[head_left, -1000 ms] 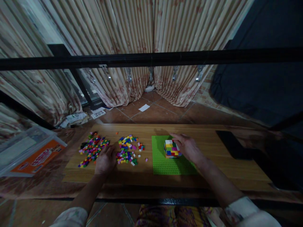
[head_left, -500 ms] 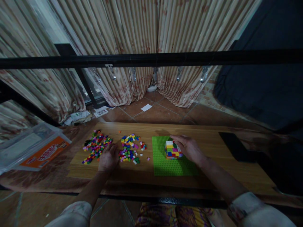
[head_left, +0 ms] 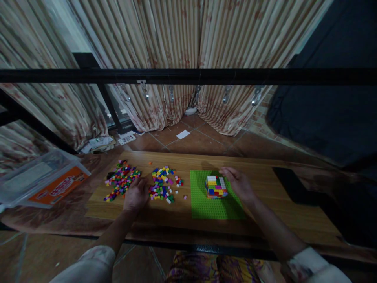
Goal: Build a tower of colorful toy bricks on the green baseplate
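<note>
A small multicoloured brick block (head_left: 216, 186) stands on a green baseplate (head_left: 206, 202) on the wooden board (head_left: 265, 216). My right hand (head_left: 239, 184) rests against the block's right side, fingers curved around its far corner. My left hand (head_left: 136, 194) lies palm down on the board between two heaps of loose coloured bricks, one heap (head_left: 121, 182) to its left and another (head_left: 163, 184) to its right. Its fingers are stretched flat and hold nothing.
A clear plastic box with an orange label (head_left: 44, 181) sits at the left. A dark flat object (head_left: 290, 184) lies on the board's right end. A black bar (head_left: 188, 76) crosses the view above. Striped curtains and a tiled floor lie beyond.
My right hand has shifted slightly to the right of the block, uncovering more of its top. My left hand has stayed between the two heaps. The view has drifted a little.
</note>
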`<action>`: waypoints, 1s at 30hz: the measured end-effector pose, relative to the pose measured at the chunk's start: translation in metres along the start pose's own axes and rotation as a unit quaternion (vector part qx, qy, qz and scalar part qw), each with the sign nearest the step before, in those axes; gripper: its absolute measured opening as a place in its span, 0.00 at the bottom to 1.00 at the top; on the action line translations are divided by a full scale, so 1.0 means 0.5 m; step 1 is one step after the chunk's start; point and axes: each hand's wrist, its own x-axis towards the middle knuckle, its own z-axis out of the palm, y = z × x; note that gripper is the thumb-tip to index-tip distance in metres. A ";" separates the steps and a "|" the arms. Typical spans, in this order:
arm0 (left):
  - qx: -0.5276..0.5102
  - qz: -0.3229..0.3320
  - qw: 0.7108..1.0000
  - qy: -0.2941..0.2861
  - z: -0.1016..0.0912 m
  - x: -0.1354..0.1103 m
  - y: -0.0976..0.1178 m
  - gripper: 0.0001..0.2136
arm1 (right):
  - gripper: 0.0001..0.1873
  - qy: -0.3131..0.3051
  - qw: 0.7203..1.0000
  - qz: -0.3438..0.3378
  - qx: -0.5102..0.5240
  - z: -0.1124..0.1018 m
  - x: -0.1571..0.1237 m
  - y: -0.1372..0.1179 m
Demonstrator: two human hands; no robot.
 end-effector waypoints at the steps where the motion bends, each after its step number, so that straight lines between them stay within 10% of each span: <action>1: -0.001 -0.003 1.000 0.000 0.000 0.000 0.000 0.13 | 0.21 -0.009 1.000 0.016 0.006 0.007 0.000 0.002; 24: -0.018 -0.025 0.999 -0.020 -0.003 -0.002 0.009 0.13 | 0.23 -0.029 0.999 0.020 0.028 0.036 -0.024 0.017; 30: -0.027 -0.024 0.999 -0.023 -0.003 -0.002 0.012 0.12 | 0.18 0.085 0.984 -0.130 -0.087 0.034 -0.074 -0.056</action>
